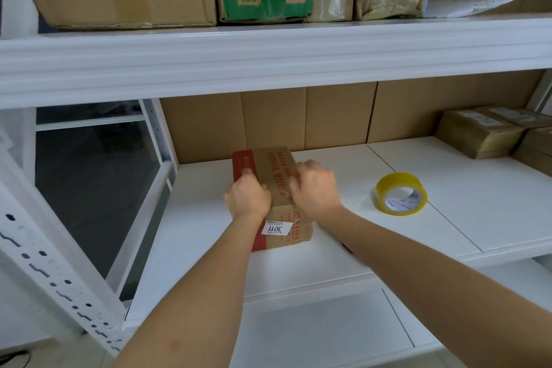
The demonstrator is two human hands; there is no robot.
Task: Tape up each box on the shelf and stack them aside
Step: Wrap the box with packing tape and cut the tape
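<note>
Right now both hands press down on the top of a small box point(273, 197) that sits on the middle shelf point(343, 248), left of centre. The left hand point(248, 199) lies on the box's left half with fingers curled over the red edge. The right hand point(313, 188) lies on the right half, fingers bent down onto the top; neither seems to lift it. I judge this to be the taping step, either holding the flaps closed or rubbing tape flat, though I cannot tell whether tape is already on the seam.

The tape roll point(401, 193) stands on the shelf to the right of the box, apart from both hands. If the seam is bare, the next move calls for the right hand to fetch the roll while the left hand keeps the flaps down.

The box's long axis runs near to far, leaning slightly left at the far end. Its labelled end point(276, 228) faces the person. Taped boxes point(490, 134) sit far right on the same shelf.
</note>
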